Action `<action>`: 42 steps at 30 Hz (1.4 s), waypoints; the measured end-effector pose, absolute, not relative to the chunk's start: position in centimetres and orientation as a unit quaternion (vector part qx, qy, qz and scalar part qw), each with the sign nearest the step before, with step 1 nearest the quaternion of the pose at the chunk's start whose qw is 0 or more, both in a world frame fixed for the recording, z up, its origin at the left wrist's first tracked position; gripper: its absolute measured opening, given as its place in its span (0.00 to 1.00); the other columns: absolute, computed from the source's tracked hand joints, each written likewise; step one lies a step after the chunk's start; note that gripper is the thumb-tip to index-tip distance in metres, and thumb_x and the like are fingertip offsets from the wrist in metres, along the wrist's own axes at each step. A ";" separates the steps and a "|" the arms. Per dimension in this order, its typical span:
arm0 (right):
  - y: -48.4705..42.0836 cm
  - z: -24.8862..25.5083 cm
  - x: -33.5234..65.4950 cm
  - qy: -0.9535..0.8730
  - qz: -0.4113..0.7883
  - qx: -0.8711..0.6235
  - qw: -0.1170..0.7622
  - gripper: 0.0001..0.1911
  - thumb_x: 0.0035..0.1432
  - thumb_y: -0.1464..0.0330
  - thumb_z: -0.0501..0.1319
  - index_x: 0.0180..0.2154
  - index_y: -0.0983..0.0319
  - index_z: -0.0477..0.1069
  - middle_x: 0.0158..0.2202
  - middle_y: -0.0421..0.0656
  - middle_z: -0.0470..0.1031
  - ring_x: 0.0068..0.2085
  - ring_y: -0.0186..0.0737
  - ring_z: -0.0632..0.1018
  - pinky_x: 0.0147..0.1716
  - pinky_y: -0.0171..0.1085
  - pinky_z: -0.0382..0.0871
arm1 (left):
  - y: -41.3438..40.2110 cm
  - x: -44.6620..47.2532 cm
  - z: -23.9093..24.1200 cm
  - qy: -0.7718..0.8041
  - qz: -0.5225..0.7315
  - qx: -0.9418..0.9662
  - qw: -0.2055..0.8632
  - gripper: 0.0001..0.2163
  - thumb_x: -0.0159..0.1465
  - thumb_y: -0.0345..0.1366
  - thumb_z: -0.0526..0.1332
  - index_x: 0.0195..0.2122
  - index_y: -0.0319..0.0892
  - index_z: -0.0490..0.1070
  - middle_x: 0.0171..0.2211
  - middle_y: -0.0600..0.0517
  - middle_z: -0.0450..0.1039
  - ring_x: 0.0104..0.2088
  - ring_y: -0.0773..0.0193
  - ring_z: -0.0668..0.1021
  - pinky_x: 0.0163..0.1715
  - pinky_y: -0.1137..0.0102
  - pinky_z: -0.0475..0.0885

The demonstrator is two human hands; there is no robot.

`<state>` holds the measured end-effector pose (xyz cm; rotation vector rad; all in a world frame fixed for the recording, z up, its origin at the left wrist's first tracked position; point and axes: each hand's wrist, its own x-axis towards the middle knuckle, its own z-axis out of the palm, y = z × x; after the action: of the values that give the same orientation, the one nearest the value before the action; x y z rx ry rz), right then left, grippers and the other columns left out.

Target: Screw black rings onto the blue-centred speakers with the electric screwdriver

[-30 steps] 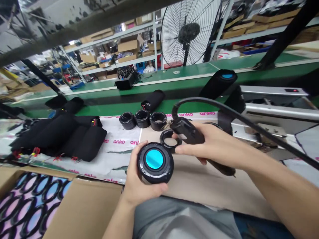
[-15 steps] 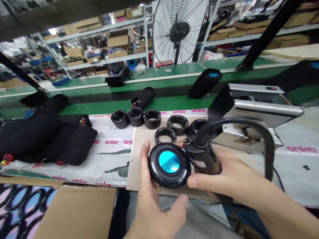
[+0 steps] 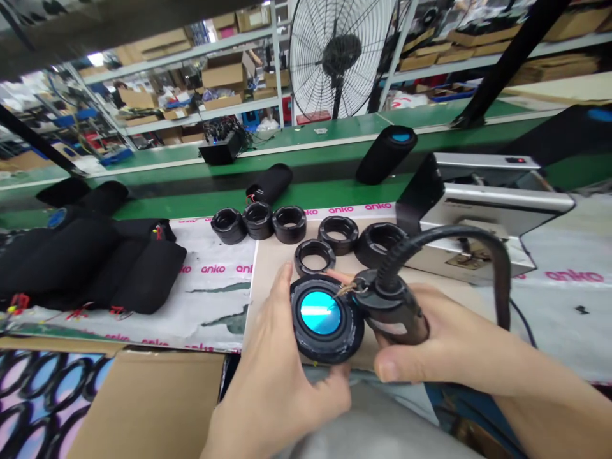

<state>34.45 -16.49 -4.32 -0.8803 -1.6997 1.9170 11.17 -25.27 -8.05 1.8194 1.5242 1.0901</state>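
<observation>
Two bare hands sit close together before you. Your left hand (image 3: 282,370) is wrapped around a round black unit (image 3: 347,338), fingers along its nine o'clock side and the thumb near six. A shiny blue disc (image 3: 319,312) fills the unit's centre. Your right hand (image 3: 430,338) is closed on a black corded tool (image 3: 394,315) at the unit's three o'clock. A small brassy piece (image 3: 345,290) at the tool's end overlaps the unit's rim; you cannot tell whether they touch. The tool's thick cable (image 3: 452,234) arches over toward three.

Reading outward from the unit, you have one black ring (image 3: 308,270) near twelve, two more between twelve and two, and three in a row (image 3: 258,229) between ten and eleven. At two o'clock stands a silvery metal device (image 3: 482,220). Dark padded pieces (image 3: 95,261) lie heaped between nine and ten, on pink-lettered sheeting (image 3: 215,290). At eight sits a cardboard box (image 3: 148,395). Far off at twelve stands a big caged fan (image 3: 342,54).
</observation>
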 end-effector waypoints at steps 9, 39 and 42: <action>-16.5 -5.0 33.6 -0.467 0.749 -0.382 0.273 0.41 0.53 0.47 0.77 0.58 0.64 0.71 0.25 0.40 0.73 0.21 0.28 0.72 0.22 0.25 0.64 | -25.0 10.5 -9.4 0.460 0.481 0.612 0.426 0.61 0.61 0.38 0.79 0.81 0.69 0.32 0.84 0.53 0.44 0.82 0.41 0.52 0.76 0.41 0.60; -13.3 -2.1 35.5 -0.671 0.416 -0.555 0.263 0.31 0.53 0.47 0.73 0.50 0.62 0.78 0.34 0.45 0.83 0.25 0.37 0.79 0.24 0.32 0.69 | -22.1 5.3 -10.5 0.360 0.388 0.668 0.522 0.63 0.37 0.39 0.89 0.76 0.56 0.65 0.73 0.39 0.69 0.71 0.29 0.75 0.70 0.46 0.74; -11.7 -2.1 32.6 -0.759 0.284 -0.554 0.193 0.31 0.54 0.60 0.73 0.60 0.53 0.78 0.47 0.41 0.85 0.38 0.40 0.84 0.31 0.31 0.71 | -21.4 6.2 -10.1 0.323 0.434 0.669 0.510 0.58 0.32 0.45 0.91 0.68 0.53 0.74 0.64 0.40 0.77 0.67 0.31 0.79 0.69 0.46 0.75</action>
<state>32.57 -11.73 -2.06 -1.5538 -2.1299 0.7962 6.24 -21.40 -10.10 1.6119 0.7767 1.0441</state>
